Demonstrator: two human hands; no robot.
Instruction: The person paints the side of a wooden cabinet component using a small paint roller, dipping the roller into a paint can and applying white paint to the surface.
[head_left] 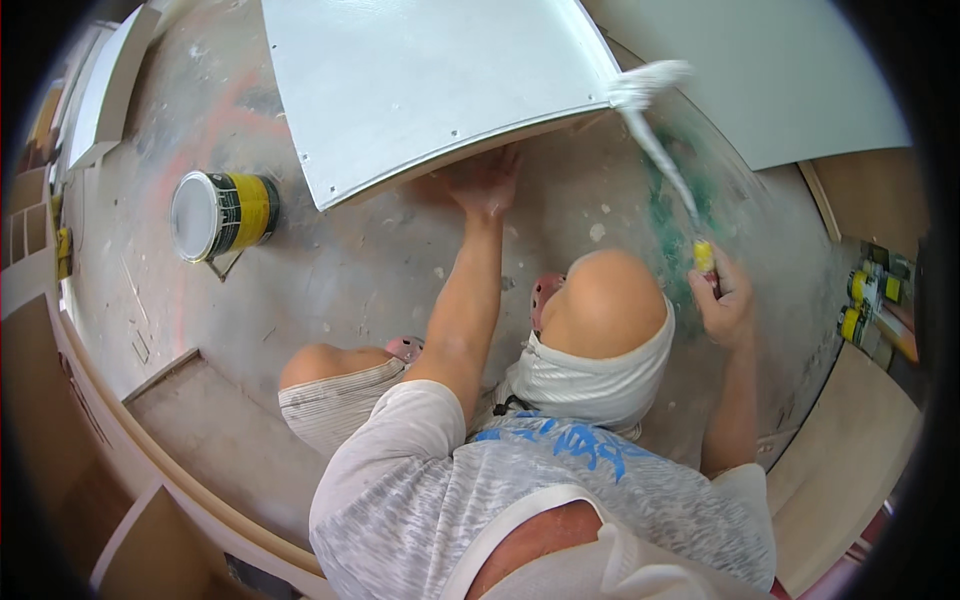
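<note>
Wrapping right fingers (728,268) round the roller (655,85), I judge the panel (440,85) beyond them coated, its edge (420,172) bare; blurred left fingers (508,162) I can't tell.

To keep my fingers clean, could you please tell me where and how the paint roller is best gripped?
I'd grip the paint roller by its handle, from the near right, as the right hand does: it points toward the person, and the long shaft separates it from the white roller head.
</note>
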